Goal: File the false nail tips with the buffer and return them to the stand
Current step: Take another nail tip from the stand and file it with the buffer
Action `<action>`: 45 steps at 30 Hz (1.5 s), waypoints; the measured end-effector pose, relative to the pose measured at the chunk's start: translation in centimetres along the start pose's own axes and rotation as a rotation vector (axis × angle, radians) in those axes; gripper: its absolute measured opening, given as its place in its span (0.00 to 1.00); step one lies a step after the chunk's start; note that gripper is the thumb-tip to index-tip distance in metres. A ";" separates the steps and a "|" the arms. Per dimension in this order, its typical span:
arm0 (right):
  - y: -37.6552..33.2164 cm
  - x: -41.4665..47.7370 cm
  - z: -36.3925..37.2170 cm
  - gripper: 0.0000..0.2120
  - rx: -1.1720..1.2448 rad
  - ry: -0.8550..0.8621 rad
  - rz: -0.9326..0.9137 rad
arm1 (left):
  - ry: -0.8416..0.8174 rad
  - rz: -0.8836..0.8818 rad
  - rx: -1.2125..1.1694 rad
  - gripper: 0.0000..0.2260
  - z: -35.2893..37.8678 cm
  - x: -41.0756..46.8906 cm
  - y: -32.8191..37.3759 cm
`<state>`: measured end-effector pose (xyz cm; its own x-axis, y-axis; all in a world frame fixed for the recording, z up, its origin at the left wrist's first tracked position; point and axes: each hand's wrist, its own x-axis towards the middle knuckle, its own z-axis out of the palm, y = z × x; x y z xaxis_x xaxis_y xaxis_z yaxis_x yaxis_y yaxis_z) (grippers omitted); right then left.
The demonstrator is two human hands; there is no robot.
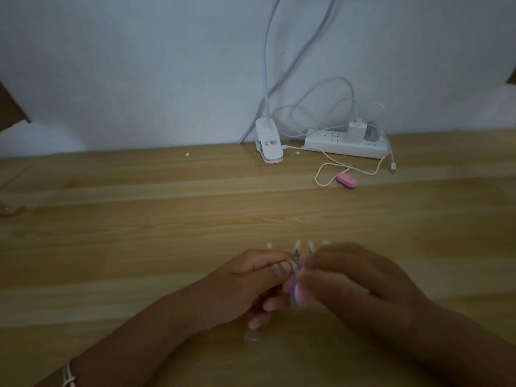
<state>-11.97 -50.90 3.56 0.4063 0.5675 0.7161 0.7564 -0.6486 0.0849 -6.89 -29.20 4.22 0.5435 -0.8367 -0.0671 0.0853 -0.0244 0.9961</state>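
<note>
Just in front of the small stand of white false nail tips [297, 244], the left hand [251, 283] pinches one pale tip [293, 266]; the right hand [354, 280] — blurred — grips a pink-and-purple block buffer [295, 293] just beside it; a second pink buffer [346, 180] lies well beyond the stand.

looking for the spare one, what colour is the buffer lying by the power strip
The spare buffer is pink on top, purple below; head view.

A pale wooden table [139, 219] meets a plain white wall [139, 65], the whole room dimly lit.
</note>
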 end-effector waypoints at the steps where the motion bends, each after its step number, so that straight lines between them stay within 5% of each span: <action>1: -0.1 -0.2 0.1 0.11 -0.010 -0.015 -0.054 | 0.001 0.004 -0.017 0.13 0.0 -0.1 0.0; 7: 1.4 0.1 -0.3 0.07 -0.015 0.060 0.089 | 0.003 -0.021 0.051 0.12 0.0 -0.1 0.1; 11: -0.1 -0.3 0.3 0.09 -0.004 -0.015 -0.075 | 0.037 0.003 0.084 0.13 0.2 -0.2 0.1; 16: 1.1 0.6 -0.1 0.11 -0.025 0.102 0.115 | 0.017 -0.004 0.053 0.12 0.0 -0.1 0.0; 21: 0.2 -0.1 0.3 0.09 -0.003 0.001 -0.036 | -0.027 -0.020 -0.008 0.11 -0.4 -0.2 0.1; 26: 1.2 0.7 -0.3 0.08 0.024 0.103 0.162 | -0.087 -0.042 -0.097 0.12 -0.9 -0.4 0.3; 31: -0.2 -0.1 0.1 0.09 0.004 -0.035 -0.014 | -0.053 -0.044 -0.029 0.12 -0.7 -0.4 0.4; 34: 1.1 0.5 -0.4 0.08 0.049 -0.004 0.169 | -0.021 -0.012 0.002 0.12 -0.3 -0.4 0.6; 38: -1.1 -0.2 0.1 0.07 0.417 -0.075 0.362 | 0.031 0.017 0.048 0.10 0.0 -0.1 0.3; 41: -0.3 -0.3 0.1 0.07 0.416 -0.164 0.401 | 0.022 0.029 0.037 0.11 -0.2 -0.2 0.3; 45: 0.4 0.3 -0.4 0.06 0.218 -0.042 0.370 | 0.004 0.014 0.028 0.12 -0.1 -0.2 0.3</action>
<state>-11.75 -51.20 4.05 0.6875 0.3398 0.6417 0.6446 -0.6924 -0.3240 -6.91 -28.97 4.57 0.5482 -0.8346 -0.0538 0.0543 -0.0286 0.9981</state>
